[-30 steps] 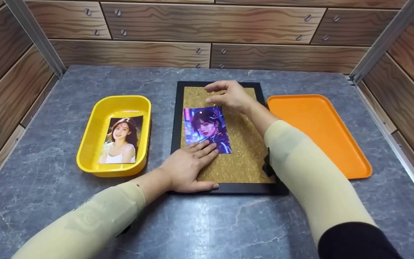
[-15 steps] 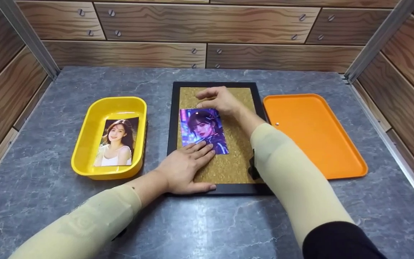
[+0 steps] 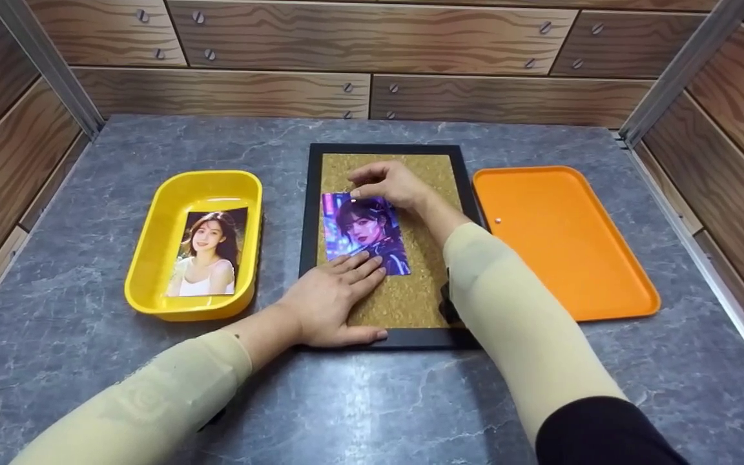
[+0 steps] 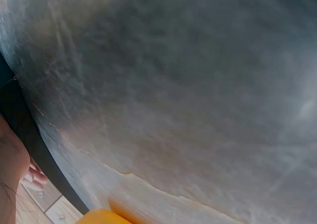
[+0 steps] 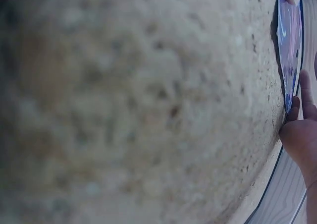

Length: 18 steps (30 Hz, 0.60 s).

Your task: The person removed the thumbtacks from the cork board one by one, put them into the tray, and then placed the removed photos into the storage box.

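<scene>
A glossy photo (image 3: 359, 223) in purple and blue lies on the cork board (image 3: 423, 303), left of its middle. My left hand (image 3: 336, 297) rests flat over the photo's bottom edge, fingers straight, thumb on the board's black frame (image 3: 423, 339). Above the photo's top edge is my right hand (image 3: 391, 184), thumb and forefinger bent and apart, with the thumb tip right at that edge. Just below the thumb, a small shiny dot (image 3: 353, 201) shows on the photo. In the right wrist view, the photo (image 5: 290, 40) appears edge-on beside my right hand (image 5: 299, 135).
To the left stands a yellow bin (image 3: 143, 258) holding another photo (image 3: 209, 253) of a person in white. An orange tray (image 3: 572, 245) lies on the right, bearing one small shiny pin-like piece (image 3: 498, 221). Wood-patterned walls (image 3: 230, 93) enclose the grey marbled table (image 3: 281, 413).
My right hand has lowered slightly and shifted left, its thumb coming to the photo's top edge. The right forearm no longer hides the shiny piece on the tray. My left hand stays put.
</scene>
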Tool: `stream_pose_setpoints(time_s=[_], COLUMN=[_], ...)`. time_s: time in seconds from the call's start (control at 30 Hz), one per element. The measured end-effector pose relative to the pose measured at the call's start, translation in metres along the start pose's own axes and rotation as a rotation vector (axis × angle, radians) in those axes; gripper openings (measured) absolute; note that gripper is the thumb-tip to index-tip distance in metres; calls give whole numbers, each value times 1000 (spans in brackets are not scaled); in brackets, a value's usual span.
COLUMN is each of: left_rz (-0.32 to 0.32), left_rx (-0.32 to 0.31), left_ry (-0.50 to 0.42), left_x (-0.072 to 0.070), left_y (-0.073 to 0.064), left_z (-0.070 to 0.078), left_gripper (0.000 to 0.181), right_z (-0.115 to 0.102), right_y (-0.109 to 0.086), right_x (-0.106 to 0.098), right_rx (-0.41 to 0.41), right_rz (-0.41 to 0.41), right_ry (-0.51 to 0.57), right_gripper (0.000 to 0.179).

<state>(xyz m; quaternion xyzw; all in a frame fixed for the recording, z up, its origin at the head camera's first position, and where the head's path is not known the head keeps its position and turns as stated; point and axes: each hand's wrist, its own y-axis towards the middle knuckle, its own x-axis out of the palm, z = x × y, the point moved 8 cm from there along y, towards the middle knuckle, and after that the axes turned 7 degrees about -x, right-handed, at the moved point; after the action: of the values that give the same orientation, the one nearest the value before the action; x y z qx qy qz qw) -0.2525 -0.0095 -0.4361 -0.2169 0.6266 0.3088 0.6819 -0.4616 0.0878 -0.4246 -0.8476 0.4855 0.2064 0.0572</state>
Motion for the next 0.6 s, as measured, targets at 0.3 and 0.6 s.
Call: stream_pose_setpoints(time_s=[0.3, 0.6], left_rz=[-3, 0], left_rx=[3, -2], left_ry=[-12, -16], left_x=[-1, 0], left_y=[0, 0], left_z=[1, -1], left_gripper=[101, 101], right_z=[3, 5], right_y=[-3, -1], right_x=[4, 6], right_rx=[61, 58], right_rz=[-49, -50], right_ry=[-26, -43], right_gripper=[37, 36])
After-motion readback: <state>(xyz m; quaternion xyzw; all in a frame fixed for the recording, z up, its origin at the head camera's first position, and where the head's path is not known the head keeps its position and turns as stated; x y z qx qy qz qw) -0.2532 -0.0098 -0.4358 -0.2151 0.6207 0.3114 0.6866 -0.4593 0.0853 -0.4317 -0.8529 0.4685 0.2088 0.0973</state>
